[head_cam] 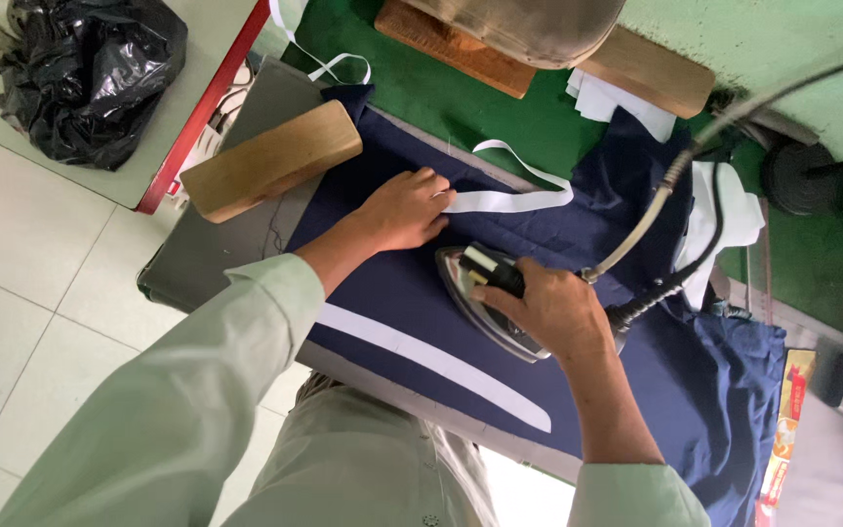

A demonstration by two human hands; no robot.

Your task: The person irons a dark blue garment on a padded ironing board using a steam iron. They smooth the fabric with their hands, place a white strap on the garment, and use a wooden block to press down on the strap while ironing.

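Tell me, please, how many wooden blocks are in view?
3: one wooden block lies left of the left hand; a second block and a third block sit at the top under a grey metal object. Others may be hidden.

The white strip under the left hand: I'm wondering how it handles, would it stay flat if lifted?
Probably not. The white strip loops and curls past the left hand, so it looks thin and floppy. It likely weighs little and would slide easily on the navy fabric, since the fingers pin it flat.
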